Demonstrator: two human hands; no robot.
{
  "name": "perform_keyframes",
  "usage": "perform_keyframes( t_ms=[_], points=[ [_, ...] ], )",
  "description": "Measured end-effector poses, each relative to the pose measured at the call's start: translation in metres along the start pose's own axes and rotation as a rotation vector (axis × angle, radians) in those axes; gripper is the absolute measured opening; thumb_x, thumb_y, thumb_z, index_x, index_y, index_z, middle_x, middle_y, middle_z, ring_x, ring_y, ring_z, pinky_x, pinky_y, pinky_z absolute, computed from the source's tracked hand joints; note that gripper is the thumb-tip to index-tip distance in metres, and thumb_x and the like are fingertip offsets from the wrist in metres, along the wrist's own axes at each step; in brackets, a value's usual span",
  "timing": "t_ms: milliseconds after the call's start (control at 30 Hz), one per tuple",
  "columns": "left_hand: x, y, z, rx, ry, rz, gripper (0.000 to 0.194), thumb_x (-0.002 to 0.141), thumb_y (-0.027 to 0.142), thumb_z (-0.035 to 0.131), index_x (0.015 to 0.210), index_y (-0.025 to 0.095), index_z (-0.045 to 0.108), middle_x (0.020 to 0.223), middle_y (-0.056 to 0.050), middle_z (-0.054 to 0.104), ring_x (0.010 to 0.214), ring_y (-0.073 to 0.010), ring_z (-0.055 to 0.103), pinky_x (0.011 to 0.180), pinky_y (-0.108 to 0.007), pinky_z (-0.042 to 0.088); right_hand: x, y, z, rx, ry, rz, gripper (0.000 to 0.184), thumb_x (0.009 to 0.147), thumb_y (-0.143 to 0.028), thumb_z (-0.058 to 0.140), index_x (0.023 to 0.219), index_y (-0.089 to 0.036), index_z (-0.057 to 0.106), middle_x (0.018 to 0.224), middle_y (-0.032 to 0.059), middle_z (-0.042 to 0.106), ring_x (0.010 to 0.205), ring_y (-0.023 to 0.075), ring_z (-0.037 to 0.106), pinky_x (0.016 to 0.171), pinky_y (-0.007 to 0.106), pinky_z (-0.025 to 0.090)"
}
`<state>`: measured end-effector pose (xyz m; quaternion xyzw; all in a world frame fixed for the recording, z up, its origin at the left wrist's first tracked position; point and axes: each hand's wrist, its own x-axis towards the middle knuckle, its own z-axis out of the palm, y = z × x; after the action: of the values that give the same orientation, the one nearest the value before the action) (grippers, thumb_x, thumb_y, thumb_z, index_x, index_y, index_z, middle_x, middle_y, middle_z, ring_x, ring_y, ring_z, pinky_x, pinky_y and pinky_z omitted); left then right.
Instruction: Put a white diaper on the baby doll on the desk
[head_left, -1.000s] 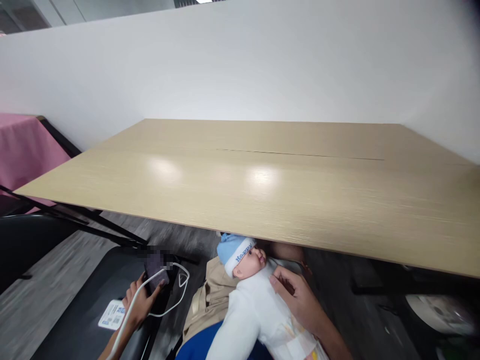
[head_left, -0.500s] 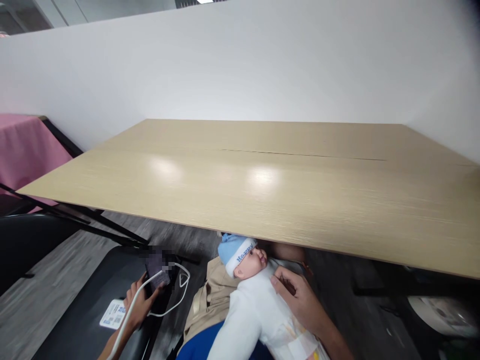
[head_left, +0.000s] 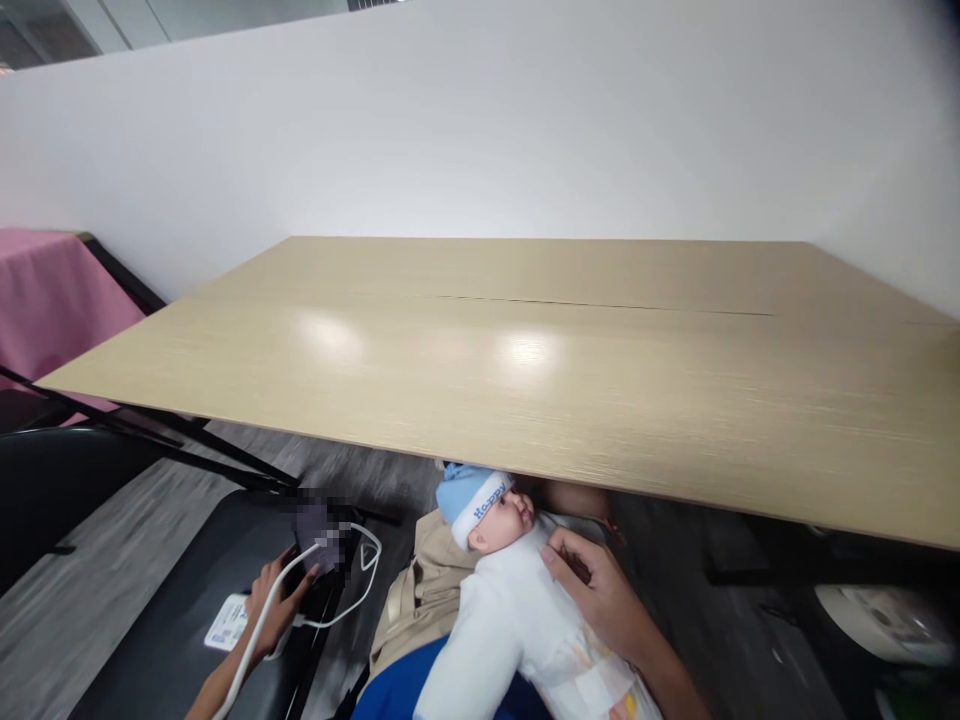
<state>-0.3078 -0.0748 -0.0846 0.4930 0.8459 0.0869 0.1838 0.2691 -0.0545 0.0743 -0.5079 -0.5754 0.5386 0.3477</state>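
- L hand [head_left: 276, 605]: fingers curled round lower part of a dark device [head_left: 319, 545], prob. a phone; grasping it, thumb on its R side. Device partly pixelated, so details n/a.
- Blk chair [head_left: 60, 490] & pink cloth [head_left: 52, 300] farther L, at table's L end.
- Blk seat [head_left: 180, 580] under L forearm; white card [head_left: 226, 622] w/ blue print lies on it, just L of the wrist.
- White cable [head_left: 259, 630] comes up from bottom edge, passes over L hand to the device; a thin white loop [head_left: 375, 570] hangs off the device's R side.
- Tan cloth [head_left: 424, 585], w/ blue cloth [head_left: 416, 675] below it, R of the seat.
- Doll [head_left: 510, 610]: on the tan & blue cloth, at near edge of table, head up by the edge, face turned R. White top, blue/white cap [head_left: 465, 505] marked "Happy", diaper [head_left: 592, 685] at bottom.
- R hand [head_left: 596, 590]: over doll's upper body, fingers loosely bent, thumb & index tips at the white top; can't tell if pinching fabric.
- Table [head_left: 480, 380]: pale wood, spans most of the view, white partition [head_left: 480, 120] behind.
- Far R, under table: pale rounded obj. [head_left: 885, 625], too dim to ID.
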Motion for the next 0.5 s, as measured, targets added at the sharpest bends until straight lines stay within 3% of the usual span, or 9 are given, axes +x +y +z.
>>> perform_keyframes(
  t_ms=[200,333,500],
  points=[
    [0.003,-0.005,-0.002,-0.022,-0.009,0.015,0.094,0.083,0.072,0.046,0.154,0.011,0.054,0.153,-0.028,0.061,0.141,-0.0501,0.057,0.115,-0.064,0.048,0.001,0.003,-0.001,-0.021,-0.004,-0.001,0.053,0.109,-0.065,0.055,0.080,-0.021,0.050,0.073,-0.0035,0.041,0.069,0.0143,0.039,0.064,0.029,0.028],
    [0.005,0.003,-0.004,-0.044,-0.006,-0.039,0.087,0.086,0.072,0.041,0.148,0.013,0.057,0.155,-0.028,0.061,0.146,-0.0502,0.054,0.120,-0.068,0.042,0.000,0.005,0.000,-0.002,-0.009,-0.010,0.051,0.110,-0.063,0.055,0.082,-0.021,0.049,0.074,-0.0037,0.040,0.070,0.0140,0.038,0.065,0.030,0.029],
    [0.014,0.017,-0.002,-0.021,0.008,-0.081,0.088,0.081,0.078,0.046,0.139,0.013,0.060,0.149,-0.029,0.064,0.144,-0.0538,0.056,0.119,-0.071,0.040,-0.001,0.006,0.001,0.007,-0.011,-0.001,0.050,0.111,-0.061,0.055,0.082,-0.021,0.048,0.074,-0.0040,0.039,0.069,0.0137,0.038,0.064,0.030,0.028]
  ],
)
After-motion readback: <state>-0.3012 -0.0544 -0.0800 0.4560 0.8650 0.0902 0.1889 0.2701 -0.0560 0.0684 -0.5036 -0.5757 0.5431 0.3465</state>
